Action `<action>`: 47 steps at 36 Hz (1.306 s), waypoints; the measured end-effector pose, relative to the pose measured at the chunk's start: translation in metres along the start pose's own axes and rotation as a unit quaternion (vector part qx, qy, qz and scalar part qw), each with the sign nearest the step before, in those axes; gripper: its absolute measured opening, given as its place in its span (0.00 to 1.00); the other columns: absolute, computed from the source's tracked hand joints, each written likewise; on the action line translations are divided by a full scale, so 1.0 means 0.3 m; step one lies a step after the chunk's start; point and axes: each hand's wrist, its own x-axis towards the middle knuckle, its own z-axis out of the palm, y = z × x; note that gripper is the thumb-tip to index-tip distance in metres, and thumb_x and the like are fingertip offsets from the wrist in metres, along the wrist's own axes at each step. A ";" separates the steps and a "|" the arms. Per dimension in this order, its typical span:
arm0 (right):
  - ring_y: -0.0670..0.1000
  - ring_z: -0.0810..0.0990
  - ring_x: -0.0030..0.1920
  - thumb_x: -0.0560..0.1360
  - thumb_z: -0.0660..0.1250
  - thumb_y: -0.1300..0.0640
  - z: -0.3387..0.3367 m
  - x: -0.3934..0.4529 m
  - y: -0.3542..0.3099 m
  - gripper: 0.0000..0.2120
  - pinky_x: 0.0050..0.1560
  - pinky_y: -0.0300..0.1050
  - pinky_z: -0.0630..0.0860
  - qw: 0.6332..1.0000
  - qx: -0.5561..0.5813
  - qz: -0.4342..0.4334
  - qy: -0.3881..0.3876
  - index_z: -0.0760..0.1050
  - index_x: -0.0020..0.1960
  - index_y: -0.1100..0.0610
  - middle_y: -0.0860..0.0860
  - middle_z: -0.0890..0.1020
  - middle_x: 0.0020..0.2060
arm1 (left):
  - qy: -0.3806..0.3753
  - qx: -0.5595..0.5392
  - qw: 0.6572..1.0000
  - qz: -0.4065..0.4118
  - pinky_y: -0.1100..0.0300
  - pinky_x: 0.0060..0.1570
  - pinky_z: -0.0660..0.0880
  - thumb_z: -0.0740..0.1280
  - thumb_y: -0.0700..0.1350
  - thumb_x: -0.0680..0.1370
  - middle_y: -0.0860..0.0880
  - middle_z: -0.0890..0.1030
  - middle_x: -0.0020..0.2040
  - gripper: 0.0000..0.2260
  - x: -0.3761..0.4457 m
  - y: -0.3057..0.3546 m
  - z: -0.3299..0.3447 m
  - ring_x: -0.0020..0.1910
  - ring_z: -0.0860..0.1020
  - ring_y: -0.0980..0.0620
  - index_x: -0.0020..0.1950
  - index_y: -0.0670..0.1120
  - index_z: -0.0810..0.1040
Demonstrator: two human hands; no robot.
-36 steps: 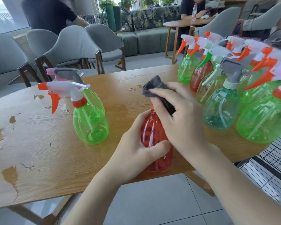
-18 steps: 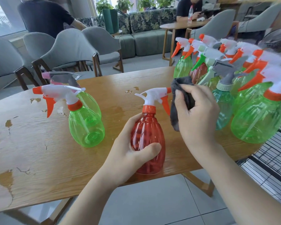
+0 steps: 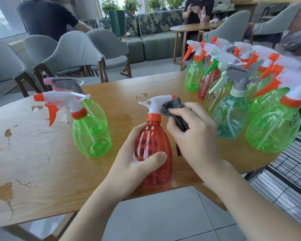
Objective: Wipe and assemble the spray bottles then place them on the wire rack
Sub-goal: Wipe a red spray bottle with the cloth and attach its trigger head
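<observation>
At the near edge of a wooden table (image 3: 33, 171), a left hand (image 3: 134, 169) grips the body of a red spray bottle (image 3: 155, 145) standing upright. The right hand (image 3: 196, 134) clutches a grey cloth (image 3: 174, 108) against the bottle's white trigger head (image 3: 156, 103). A cluster of green spray bottles (image 3: 271, 126) stands at right above a wire rack (image 3: 288, 178); two more (image 3: 90, 133) stand at left.

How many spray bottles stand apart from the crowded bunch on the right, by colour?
Green bottles: 2
Red bottle: 1, gripped by the left hand; the right hand holds the grey cloth at its sprayer
Total: 3
The bunch on the right is too blurred at the back to count.
</observation>
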 end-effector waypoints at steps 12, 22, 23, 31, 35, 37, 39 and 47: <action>0.48 0.79 0.40 0.70 0.75 0.64 -0.008 -0.046 0.032 0.06 0.43 0.40 0.75 0.995 0.002 0.075 -0.072 0.85 0.46 0.58 0.52 0.82 0.43 | 0.070 0.007 0.997 0.015 0.51 0.56 0.81 0.76 0.58 0.66 0.53 0.84 0.57 0.35 0.004 -0.024 -0.040 0.56 0.84 0.52 0.72 0.58 0.71; 0.46 0.86 0.50 0.81 0.69 0.58 -0.023 0.073 -0.004 0.06 0.55 0.45 0.80 0.849 0.339 0.406 -0.006 0.85 0.52 0.51 0.45 0.88 0.45 | 0.011 0.036 0.999 0.023 0.61 0.52 0.80 0.76 0.57 0.67 0.56 0.84 0.57 0.33 0.003 0.000 -0.039 0.56 0.84 0.53 0.70 0.61 0.71; 0.47 0.86 0.50 0.82 0.69 0.58 -0.014 0.077 -0.012 0.06 0.55 0.47 0.80 0.833 0.359 0.420 -0.008 0.85 0.52 0.50 0.45 0.88 0.44 | 0.005 0.037 0.999 0.024 0.63 0.52 0.79 0.76 0.57 0.67 0.57 0.84 0.57 0.33 0.002 0.002 -0.035 0.56 0.84 0.54 0.71 0.61 0.71; 0.54 0.75 0.33 0.85 0.64 0.54 0.003 0.056 -0.038 0.14 0.39 0.43 0.71 0.874 0.321 0.356 -0.077 0.84 0.44 0.48 0.66 0.79 0.34 | 0.003 0.034 0.999 0.030 0.60 0.52 0.80 0.76 0.57 0.68 0.56 0.84 0.56 0.34 0.002 0.000 -0.026 0.54 0.84 0.53 0.72 0.58 0.69; 0.62 0.76 0.31 0.85 0.62 0.57 -0.018 0.030 -0.018 0.14 0.38 0.57 0.74 0.927 0.245 0.254 -0.124 0.83 0.50 0.64 0.61 0.77 0.27 | 0.004 0.031 0.999 0.030 0.61 0.51 0.80 0.76 0.57 0.68 0.56 0.84 0.54 0.33 -0.001 0.000 -0.033 0.53 0.85 0.54 0.71 0.59 0.70; 0.59 0.80 0.41 0.83 0.64 0.58 -0.024 0.020 0.008 0.14 0.45 0.59 0.73 0.949 0.192 0.212 -0.133 0.83 0.46 0.65 0.58 0.80 0.32 | 0.005 0.031 0.999 0.027 0.61 0.51 0.80 0.76 0.57 0.68 0.55 0.84 0.54 0.32 0.000 0.000 -0.038 0.52 0.85 0.54 0.70 0.60 0.70; 0.57 0.80 0.44 0.82 0.64 0.58 -0.032 0.015 0.023 0.14 0.47 0.58 0.73 0.956 0.165 0.198 -0.140 0.83 0.45 0.65 0.57 0.82 0.35 | 0.005 0.036 0.999 0.025 0.60 0.52 0.80 0.76 0.57 0.67 0.55 0.84 0.55 0.31 0.001 -0.001 -0.042 0.53 0.85 0.53 0.69 0.62 0.70; 0.44 0.80 0.49 0.83 0.65 0.60 -0.025 0.017 -0.010 0.10 0.50 0.37 0.75 0.962 0.160 0.194 -0.110 0.84 0.59 0.59 0.50 0.83 0.48 | 0.009 0.049 0.998 0.034 0.58 0.54 0.81 0.76 0.57 0.68 0.56 0.84 0.56 0.33 0.003 -0.003 -0.037 0.55 0.84 0.52 0.71 0.60 0.69</action>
